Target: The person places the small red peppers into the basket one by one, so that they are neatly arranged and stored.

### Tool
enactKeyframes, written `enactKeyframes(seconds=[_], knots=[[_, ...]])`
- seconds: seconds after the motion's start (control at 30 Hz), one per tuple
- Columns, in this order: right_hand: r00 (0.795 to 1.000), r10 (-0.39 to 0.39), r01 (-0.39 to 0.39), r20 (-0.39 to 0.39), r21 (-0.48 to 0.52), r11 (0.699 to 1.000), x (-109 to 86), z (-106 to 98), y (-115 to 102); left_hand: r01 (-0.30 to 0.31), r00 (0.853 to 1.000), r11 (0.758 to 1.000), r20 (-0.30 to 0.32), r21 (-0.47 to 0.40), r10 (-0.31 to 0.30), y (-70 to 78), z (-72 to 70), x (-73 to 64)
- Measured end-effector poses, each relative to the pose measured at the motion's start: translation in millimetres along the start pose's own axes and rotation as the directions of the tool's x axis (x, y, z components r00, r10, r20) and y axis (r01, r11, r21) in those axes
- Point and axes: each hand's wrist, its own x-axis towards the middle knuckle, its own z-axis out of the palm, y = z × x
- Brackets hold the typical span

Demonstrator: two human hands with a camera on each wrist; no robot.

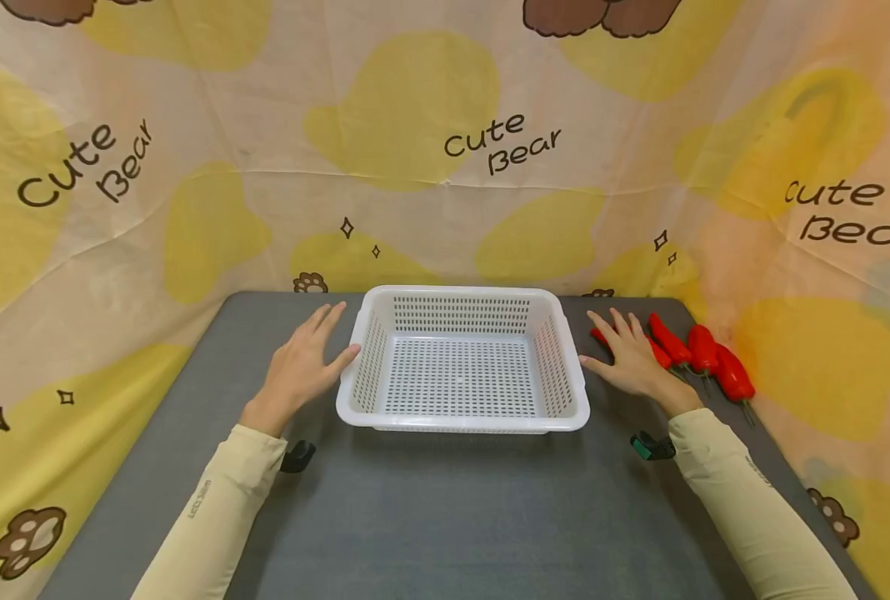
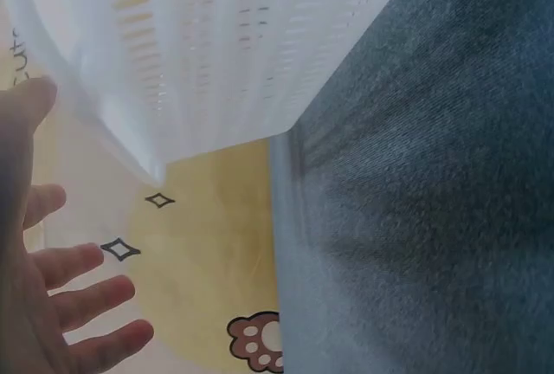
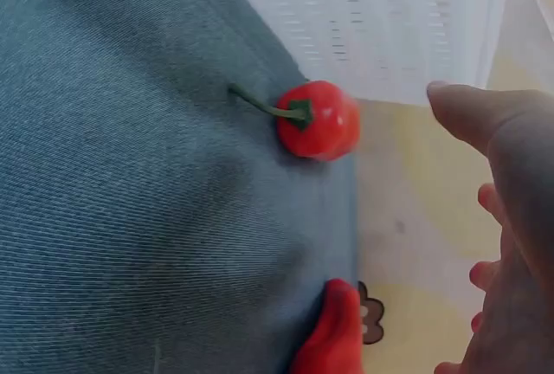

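A white perforated plastic basket stands upright on the grey table, with nothing lying inside it. At its left side is my left hand, fingers extended forward and thumb tip right at the rim. My right hand mirrors it on the other side, fingers spread and thumb close to the right rim. In the left wrist view, the left hand shows spread fingers beside the basket wall. The right wrist view has the right hand with its thumb pointing at the basket. Neither hand grips anything.
Several red peppers lie at the table's right edge, partly hidden by the right hand. One red pepper with a green stem sits near the basket's right side. A printed cloth hangs behind and beside the grey table.
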Motion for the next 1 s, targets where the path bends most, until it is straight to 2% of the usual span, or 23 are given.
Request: enactKeyframes(seconds=[0.17, 0.37, 0.63, 0.8, 1.0], knots=[[0.999, -0.034, 0.034, -0.012, 0.005, 0.999, 3.4, 11.5, 2.2, -0.013, 0.999, 1.000, 0.038, -0.015, 0.014, 3.1, 5.0, 2.1], [0.997, -0.078, 0.078, -0.010, 0.027, 0.997, 7.9, 28.1, 2.1, -0.020, 0.998, 0.999, 0.053, -0.033, 0.022, 6.1, 8.6, 3.3], [0.988, -0.146, 0.149, -0.045, 0.094, 0.984, 15.5, 39.5, -1.8, 0.025, 0.995, 0.993, 0.099, -0.118, -0.013, 7.3, 11.3, 2.0], [0.992, -0.117, 0.122, -0.046, 0.154, 0.981, 19.0, 44.4, -3.9, 0.029, 0.994, 0.985, 0.104, -0.173, -0.011, 5.6, 13.5, 3.1], [0.998, -0.052, 0.056, -0.029, 0.187, 0.981, 21.5, 47.3, -5.8, 0.031, 0.994, 0.983, 0.105, -0.181, -0.012, 4.8, 15.8, 3.7]])
